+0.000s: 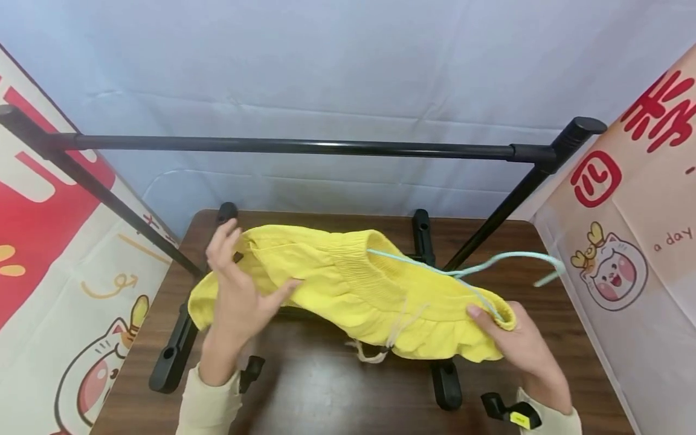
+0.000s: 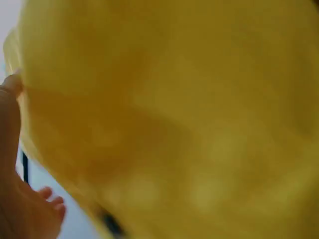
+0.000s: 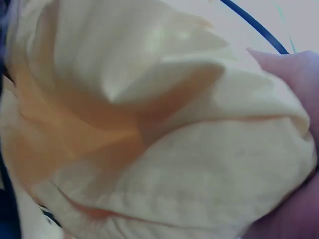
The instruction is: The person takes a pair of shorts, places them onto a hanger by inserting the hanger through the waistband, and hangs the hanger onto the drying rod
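Note:
A yellow elastic-waisted garment (image 1: 304,260), with a pale drawstring (image 1: 372,356) hanging from it, stretches between the hands; I cannot tell whether it is shorts or a skirt. Inside its waistband lies a light blue hanger (image 1: 505,256), whose hook sticks out to the right. The right hand (image 1: 530,347) grips the waistband's right end around the hanger's tip, thumb on top. At the garment's left side, the left hand (image 1: 239,296) has its fingers spread and its thumb against the cloth. Yellow cloth (image 2: 174,124) fills most of the left wrist view. Folds of the garment (image 3: 224,159) hide the right fingertips.
A black clothes rack stands behind the garment, its horizontal bar (image 1: 299,145) running across. Its feet (image 1: 174,356) rest on a dark wooden table (image 1: 315,399). A pale curtain (image 1: 326,60) hangs behind, with printed panels (image 1: 652,241) on both sides.

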Available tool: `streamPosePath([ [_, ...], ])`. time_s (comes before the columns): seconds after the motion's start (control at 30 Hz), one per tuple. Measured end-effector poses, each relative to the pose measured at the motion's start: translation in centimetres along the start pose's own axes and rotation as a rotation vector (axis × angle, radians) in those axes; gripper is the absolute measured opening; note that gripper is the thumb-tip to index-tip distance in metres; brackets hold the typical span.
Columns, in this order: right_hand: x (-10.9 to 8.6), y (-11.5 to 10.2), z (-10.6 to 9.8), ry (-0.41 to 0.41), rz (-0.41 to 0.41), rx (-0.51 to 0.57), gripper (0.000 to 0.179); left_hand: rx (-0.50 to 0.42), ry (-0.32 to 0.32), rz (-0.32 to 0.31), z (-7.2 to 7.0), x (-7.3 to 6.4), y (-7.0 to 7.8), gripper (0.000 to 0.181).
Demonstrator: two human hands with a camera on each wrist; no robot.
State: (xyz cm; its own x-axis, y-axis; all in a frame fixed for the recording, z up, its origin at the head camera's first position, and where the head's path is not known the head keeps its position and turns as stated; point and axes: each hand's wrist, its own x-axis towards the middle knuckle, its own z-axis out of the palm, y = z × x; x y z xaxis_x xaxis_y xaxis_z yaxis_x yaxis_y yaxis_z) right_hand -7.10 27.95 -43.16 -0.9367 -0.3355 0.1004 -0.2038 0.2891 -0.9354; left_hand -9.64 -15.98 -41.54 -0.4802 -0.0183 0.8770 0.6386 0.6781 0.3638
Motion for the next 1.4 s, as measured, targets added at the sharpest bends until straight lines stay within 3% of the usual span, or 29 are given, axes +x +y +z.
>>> streamPosePath([
  [0.13, -1.0, 0.3, -1.4, 0.035, -0.054, 0.126, 0.035, 0.056, -0.116, -0.312, -2.3, -2.4, -3.3, 0.123],
  [0.27, -1.8, 0.9, -2.1, 0.090, -0.132, 0.285, 0.042, 0.041, -0.253, -0.542, -4.2, -4.1, -7.6, 0.115],
  [0.33, -1.9, 1.2, -2.4, 0.095, -0.221, 0.418, 0.043, 0.025, -0.333, -0.620, -4.9, -4.9, -9.7, 0.104],
  [0.43, -1.6, 1.7, -2.6, 0.085, -0.368, 0.661, 0.044, -0.047, -0.384, -0.705, -5.3, -6.0, -11.9, 0.060],
  [0.5, -1.1, 1.8, -2.8, 0.056, -0.459, 0.803, 0.043, -0.100, -0.377, -0.733, -5.3, -6.5, -12.6, 0.032],
  [0.57, -0.6, 1.6, -3.0, 0.070, -0.496, 0.912, 0.041, -0.129, -0.303, -0.763, -5.3, -6.7, -13.2, 0.020],
  [0.63, -0.2, 1.4, -3.4, 0.081, -0.517, 0.961, 0.040, -0.098, -0.206, -0.806, -5.4, -6.7, -13.6, 0.024],
  [0.73, -0.2, 0.9, -4.3, 0.104, -0.478, 0.975, 0.038, 0.033, -0.108, -0.889, -5.7, -6.6, -14.5, 0.029],
  [0.8, -0.2, 0.6, -5.1, 0.085, -0.445, 0.936, 0.037, 0.110, -0.125, -0.921, -5.7, -6.5, -14.8, 0.030],
  [0.83, -0.2, 0.3, -5.5, 0.071, -0.424, 0.911, 0.037, 0.142, -0.165, -0.923, -5.8, -6.4, -14.8, 0.031],
  [0.93, 0.0, -0.6, -6.9, 0.028, -0.368, 0.827, 0.036, 0.158, -0.308, -0.825, -5.8, -5.7, -13.7, 0.039],
  [1.07, 0.4, -2.9, -7.6, 0.074, -0.176, 0.570, 0.034, 0.152, -0.462, -0.547, -6.1, -3.3, -10.0, 0.083],
  [1.17, 1.1, -4.9, -6.8, 0.098, -0.032, 0.211, 0.030, 0.157, -0.473, -0.327, -6.3, -0.3, -5.6, 0.103],
  [1.27, 2.1, -6.7, -5.1, 0.063, -0.031, -0.135, 0.025, 0.101, -0.390, -0.130, -6.4, 3.2, -1.0, 0.113],
  [1.33, 2.7, -7.6, -4.1, 0.025, -0.057, -0.268, 0.022, 0.061, -0.357, -0.012, -6.5, 5.5, 1.6, 0.108],
  [1.4, 3.1, -8.3, -3.4, -0.008, -0.087, -0.308, 0.023, 0.076, -0.352, 0.125, -6.5, 7.2, 3.3, 0.089],
])
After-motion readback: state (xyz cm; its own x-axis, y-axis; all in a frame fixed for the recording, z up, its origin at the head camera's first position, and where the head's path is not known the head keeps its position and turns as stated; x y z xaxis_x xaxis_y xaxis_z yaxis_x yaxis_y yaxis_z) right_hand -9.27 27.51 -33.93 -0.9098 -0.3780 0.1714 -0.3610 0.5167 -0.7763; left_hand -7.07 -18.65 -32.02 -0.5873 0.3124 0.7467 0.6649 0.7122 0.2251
